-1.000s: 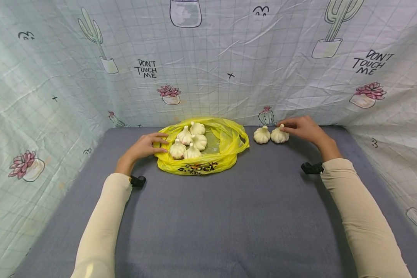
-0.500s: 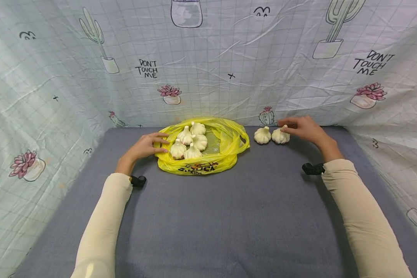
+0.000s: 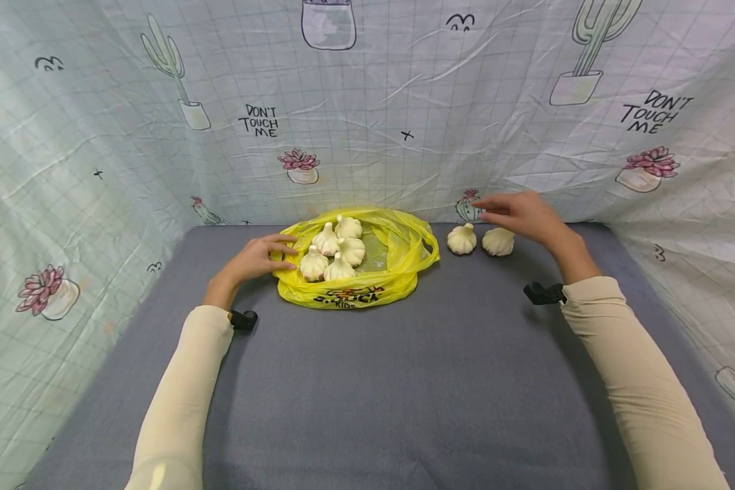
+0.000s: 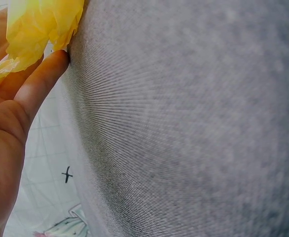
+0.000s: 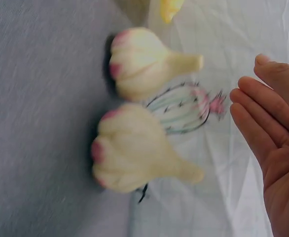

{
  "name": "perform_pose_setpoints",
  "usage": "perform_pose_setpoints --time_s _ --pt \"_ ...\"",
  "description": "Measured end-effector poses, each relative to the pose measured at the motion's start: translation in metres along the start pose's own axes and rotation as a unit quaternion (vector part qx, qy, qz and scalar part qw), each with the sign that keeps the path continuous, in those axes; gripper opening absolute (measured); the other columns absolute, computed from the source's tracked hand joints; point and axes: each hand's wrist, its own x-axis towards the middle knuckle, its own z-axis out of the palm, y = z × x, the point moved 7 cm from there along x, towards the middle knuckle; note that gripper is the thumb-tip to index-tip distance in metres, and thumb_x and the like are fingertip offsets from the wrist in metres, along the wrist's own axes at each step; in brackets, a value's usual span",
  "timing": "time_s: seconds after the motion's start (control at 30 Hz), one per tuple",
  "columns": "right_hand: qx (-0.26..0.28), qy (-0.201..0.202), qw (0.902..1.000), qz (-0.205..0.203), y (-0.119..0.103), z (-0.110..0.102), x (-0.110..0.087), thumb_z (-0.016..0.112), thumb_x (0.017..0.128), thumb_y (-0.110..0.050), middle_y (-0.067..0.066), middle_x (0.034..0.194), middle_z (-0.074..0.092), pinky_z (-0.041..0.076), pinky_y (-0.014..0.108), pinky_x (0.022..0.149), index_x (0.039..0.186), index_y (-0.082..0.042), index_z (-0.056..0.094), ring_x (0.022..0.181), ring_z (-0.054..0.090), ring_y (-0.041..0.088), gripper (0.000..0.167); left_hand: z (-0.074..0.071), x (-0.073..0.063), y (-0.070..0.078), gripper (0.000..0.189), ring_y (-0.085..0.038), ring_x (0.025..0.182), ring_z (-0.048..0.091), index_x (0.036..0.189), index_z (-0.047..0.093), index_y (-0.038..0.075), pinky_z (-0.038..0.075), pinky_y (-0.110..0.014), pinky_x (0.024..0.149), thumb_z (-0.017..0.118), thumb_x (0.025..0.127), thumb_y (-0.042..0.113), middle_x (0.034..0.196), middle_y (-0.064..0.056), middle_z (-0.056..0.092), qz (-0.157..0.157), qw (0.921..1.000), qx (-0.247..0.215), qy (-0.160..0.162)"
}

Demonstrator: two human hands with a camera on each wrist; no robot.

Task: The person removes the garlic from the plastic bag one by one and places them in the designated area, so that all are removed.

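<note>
My right grip [image 3: 520,214] hangs empty, fingers extended, near two garlic bulbs [image 3: 462,239] by the table's [image 3: 404,381] far edge; my left grip [image 3: 257,256] touches the yellow bag [image 3: 398,280], pinching or not I can't tell. A tug could spill the bagged bulbs [image 3: 326,239].

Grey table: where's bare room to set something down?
Widest free patch: grey table between left sleeve and right sleeve, in front of the yellow bag; narrower, between left sleeve and patterned cloth. The back is crowded: left hand at the bag, five garlic bulbs inside, two loose bulbs just right of it, near the right hand.
</note>
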Motion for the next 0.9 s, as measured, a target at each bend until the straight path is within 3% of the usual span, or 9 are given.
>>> perform_pose_setpoints --time_s 0.33,0.57,0.73,0.9 --pt "0.019 -0.003 0.9989 -0.042 -0.037 0.011 0.017 0.069 0.099 -0.014 0.011 0.112 0.076 0.054 0.037 0.067 0.128 -0.007 0.072 0.078 0.07 0.019 0.03 0.0 0.001 0.001 0.039 -0.041 0.142 0.041 0.123 0.074 0.002 0.034 -0.061 0.112 0.079 0.091 0.024 0.148 -0.016 0.054 0.008 0.9999 0.007 0.003" --pt "0.03 -0.025 0.9961 -0.08 -0.061 0.032 0.037 0.067 0.1 -0.015 0.011 0.116 0.075 0.048 0.034 0.061 0.128 -0.007 0.072 0.058 0.054 0.013 0.03 0.001 0.002 -0.001 0.04 -0.039 0.143 0.04 0.125 0.073 0.003 0.032 -0.059 0.115 0.079 0.091 0.023 0.15 -0.015 0.053 0.0 1.0 0.003 -0.005" --pt "0.049 -0.045 0.9907 -0.118 -0.077 0.053 0.052 0.065 0.101 -0.016 0.013 0.115 0.075 0.055 0.037 0.067 0.127 -0.002 0.071 0.07 0.067 0.016 0.029 0.002 0.001 -0.001 0.04 -0.039 0.144 0.039 0.125 0.072 0.002 0.031 -0.059 0.116 0.079 0.091 0.023 0.15 -0.015 0.052 -0.007 1.0 0.003 -0.007" --pt "0.055 -0.062 0.9874 -0.135 -0.093 0.071 0.068 0.064 0.102 -0.02 0.01 0.115 0.075 0.056 0.037 0.068 0.127 -0.005 0.072 0.073 0.069 0.02 0.03 0.001 0.001 -0.001 0.04 -0.039 0.144 0.039 0.125 0.072 0.002 0.032 -0.06 0.115 0.078 0.092 0.022 0.15 -0.015 0.052 -0.006 1.0 0.002 -0.005"
